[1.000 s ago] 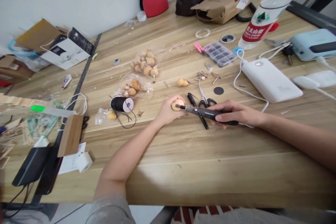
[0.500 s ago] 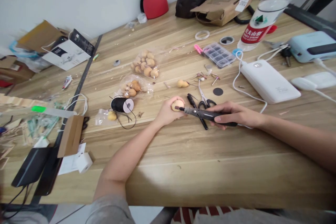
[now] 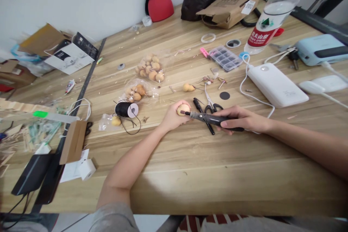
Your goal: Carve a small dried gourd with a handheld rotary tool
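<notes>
My left hand (image 3: 172, 117) is closed around a small tan gourd (image 3: 183, 108) and rests on the wooden table (image 3: 206, 166). In my right hand (image 3: 239, 119) lies a dark pen-shaped rotary tool (image 3: 210, 117), held nearly level, its tip touching the gourd's right side. Scissors (image 3: 211, 104) and a black pen-like tool (image 3: 199, 107) lie just behind the rotary tool. Another loose gourd (image 3: 188, 87) sits a little farther back.
Two clear bags of gourds (image 3: 150, 69) and a spool of black thread (image 3: 125, 109) lie to the left. A white power bank (image 3: 277, 85), a water bottle (image 3: 268, 25), a compartment box (image 3: 225, 57) and a blue device (image 3: 320, 49) stand at the right. Cardboard boxes line the back.
The hands, gourd and tool hold almost the same place; the view has shifted slightly, so everything sits a little lower and further left.
</notes>
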A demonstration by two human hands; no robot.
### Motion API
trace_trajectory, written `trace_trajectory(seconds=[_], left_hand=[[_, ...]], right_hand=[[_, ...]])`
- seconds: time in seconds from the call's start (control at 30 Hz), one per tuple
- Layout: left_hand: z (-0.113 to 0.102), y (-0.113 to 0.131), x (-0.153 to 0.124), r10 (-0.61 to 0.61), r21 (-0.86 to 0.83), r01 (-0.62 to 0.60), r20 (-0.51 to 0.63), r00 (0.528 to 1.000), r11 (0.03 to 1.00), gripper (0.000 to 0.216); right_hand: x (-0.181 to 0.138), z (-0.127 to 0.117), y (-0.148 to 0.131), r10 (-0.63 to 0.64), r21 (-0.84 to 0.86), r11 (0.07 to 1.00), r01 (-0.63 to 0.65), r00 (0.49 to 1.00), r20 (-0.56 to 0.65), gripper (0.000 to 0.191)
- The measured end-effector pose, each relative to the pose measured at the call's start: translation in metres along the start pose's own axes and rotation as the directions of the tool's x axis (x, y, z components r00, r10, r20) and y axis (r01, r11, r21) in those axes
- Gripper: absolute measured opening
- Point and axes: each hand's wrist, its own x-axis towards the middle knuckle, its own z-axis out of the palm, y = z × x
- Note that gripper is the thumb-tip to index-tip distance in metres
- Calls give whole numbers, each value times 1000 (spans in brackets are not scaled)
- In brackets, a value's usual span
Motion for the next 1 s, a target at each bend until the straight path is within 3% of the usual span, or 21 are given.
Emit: trace_trajectory(seconds=[0.33, 0.53, 0.77, 1.0], left_hand=[[2, 0, -2, 7, 32, -7, 2, 1000, 999, 34], [0, 0, 0, 4, -2, -4, 2, 1000, 1000, 31], [1, 0, -1, 14, 52, -14, 4, 1000, 999, 33], [0, 1, 0, 7, 27, -7, 5, 1000, 1000, 30]], right_hand=[[1, -1, 3, -17, 53, 998, 20, 999, -48, 22], [0, 1, 2, 2, 6, 1000, -2, 1000, -1, 21], [0, 1, 2, -11, 15, 1000, 12, 998, -54, 26], [-1, 2, 1, 10, -12, 1000, -11, 1000, -20, 27]])
